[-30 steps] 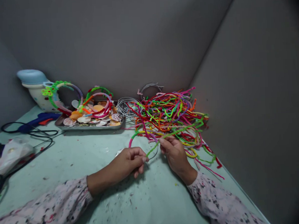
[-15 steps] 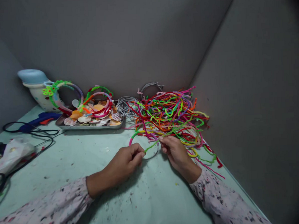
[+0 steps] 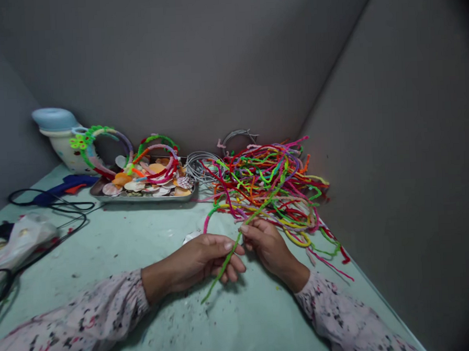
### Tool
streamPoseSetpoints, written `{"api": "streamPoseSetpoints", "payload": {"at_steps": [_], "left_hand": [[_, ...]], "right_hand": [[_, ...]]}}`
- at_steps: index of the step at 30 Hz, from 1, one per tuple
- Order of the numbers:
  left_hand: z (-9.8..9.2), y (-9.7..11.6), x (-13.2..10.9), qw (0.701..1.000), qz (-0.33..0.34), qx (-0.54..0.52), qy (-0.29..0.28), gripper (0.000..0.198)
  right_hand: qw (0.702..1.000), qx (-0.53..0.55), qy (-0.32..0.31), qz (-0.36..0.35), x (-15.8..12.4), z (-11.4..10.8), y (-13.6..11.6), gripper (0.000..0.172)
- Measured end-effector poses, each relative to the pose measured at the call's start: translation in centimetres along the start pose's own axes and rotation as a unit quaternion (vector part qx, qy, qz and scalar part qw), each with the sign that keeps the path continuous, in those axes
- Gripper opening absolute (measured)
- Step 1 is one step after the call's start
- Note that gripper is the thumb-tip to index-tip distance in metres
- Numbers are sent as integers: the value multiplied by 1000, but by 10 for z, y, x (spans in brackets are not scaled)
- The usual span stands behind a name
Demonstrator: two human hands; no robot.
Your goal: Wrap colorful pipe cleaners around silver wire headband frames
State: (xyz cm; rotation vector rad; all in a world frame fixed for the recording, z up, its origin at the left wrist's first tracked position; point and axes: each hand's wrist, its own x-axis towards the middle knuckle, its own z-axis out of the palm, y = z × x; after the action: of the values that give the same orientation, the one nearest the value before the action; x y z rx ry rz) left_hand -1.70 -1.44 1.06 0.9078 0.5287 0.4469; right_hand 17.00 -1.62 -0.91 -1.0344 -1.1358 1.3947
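A green pipe cleaner (image 3: 220,270) runs slantwise through both hands, its lower end free over the table and its upper part reaching toward the pile. My right hand (image 3: 270,247) pinches it between thumb and index finger. Just left of that, my left hand (image 3: 207,258) has its thumb and fingers around the same strand, the other fingers loosely curled beneath. Behind my hands lies a hoop (image 3: 210,218) wrapped in pink, green and yellow, partly hidden by them. A tangled heap of coloured pipe cleaners (image 3: 264,176) lies beyond my right hand.
A metal tray (image 3: 149,199) of seashells stands at the back, with wrapped hoops (image 3: 126,144) on it. Beside it is coiled grey wire (image 3: 202,165). To the left are a blue glue gun (image 3: 64,188), black cord (image 3: 79,221), a plastic bag (image 3: 31,233) and a blue-lidded container (image 3: 65,145).
The left hand has turned and loosened from a fist, moving slightly right. The green pipe cleaner now slants downward past it with a free end showing. My right hand has shifted slightly left and down.
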Motion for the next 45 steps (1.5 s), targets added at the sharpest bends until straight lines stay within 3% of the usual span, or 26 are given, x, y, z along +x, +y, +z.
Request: {"api": "streamPoseSetpoints", "payload": {"at_steps": [6, 10, 12, 15, 17, 19, 22, 24, 26, 30, 35, 42, 45], "left_hand": [[0, 0, 2, 998, -22, 42, 33, 23], [1, 1, 5, 971, 3, 211, 111, 22], [1, 2, 3, 911, 67, 372, 167, 19], [1, 3, 0, 781, 143, 568, 216, 15], [1, 2, -1, 752, 157, 600, 223, 14], [1, 2, 0, 781, 155, 563, 223, 15], [3, 3, 2, 881, 93, 420, 199, 19], [4, 5, 3, 933, 26, 318, 169, 21], [5, 8, 3, 958, -18, 246, 143, 21], [5, 10, 1, 980, -47, 158, 114, 19], [5, 9, 1, 987, -50, 108, 109, 17], [3, 8, 2, 978, -30, 168, 118, 18], [3, 6, 3, 959, -5, 242, 146, 19]], "right_hand": [[998, -53, 7, -12, -1, 0, -2, 25], [995, -88, 36, -8, 0, 0, -3, 29], [994, -101, 52, -6, 1, 0, -2, 31], [993, -100, 65, -1, 2, 1, 1, 33], [994, -82, 65, 10, 3, 0, 2, 32], [997, -52, 46, 17, 3, -1, 1, 27], [1000, -7, -22, 8, 2, -5, -4, 16], [998, 23, -64, 5, 1, -8, -7, 25], [995, 46, -88, 10, 1, -12, -8, 30], [995, 25, -96, 5, 3, -16, -3, 24], [998, 12, -65, -3, 5, -16, 3, 20], [999, -27, -18, -19, 3, -8, 0, 23], [998, -56, 13, -29, 1, -3, -3, 29]]}}
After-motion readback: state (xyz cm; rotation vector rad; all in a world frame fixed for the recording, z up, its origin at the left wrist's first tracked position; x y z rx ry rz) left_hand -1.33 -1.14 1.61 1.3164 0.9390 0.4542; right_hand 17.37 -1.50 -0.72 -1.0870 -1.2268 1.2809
